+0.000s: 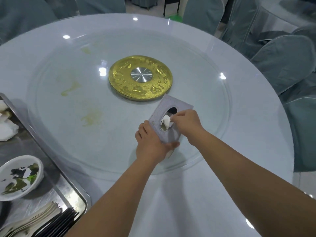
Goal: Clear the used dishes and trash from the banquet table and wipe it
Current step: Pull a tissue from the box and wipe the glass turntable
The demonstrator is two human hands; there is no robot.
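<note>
Grey-green covered chairs [283, 60] ring the far and right sides of our round banquet table [239, 194], whose pale glossy top reflects ceiling lights. On it sits a large glass turntable [71, 134], smeared with yellowish stains [91, 118] on its left half, and at its middle lies a gold disc [140, 77] with a silver hub.

We hold a grey tissue box [168, 115] tilted up over the near right part of the turntable, its oval opening facing us. Our left hand [151, 143] grasps the box from the near left corner, thumb wrapped along the near edge and fingers on its left side. Our right hand [187, 123] reaches in from the right, with its fingertips [173, 117] pinched on a white tissue [166, 121] that sticks out of the opening. Both forearms stretch out from the near edge of the table.

At the left edge a steel tray [59, 183] rests partly over the table. On it we see a white bowl [18, 177] holding dark and green food scraps, crumpled white napkins [6, 129] at its far end, and at the near corner a bundle of black chopsticks [58, 223] lying just beside pale utensils [32, 218] whose kind we cannot make out.
</note>
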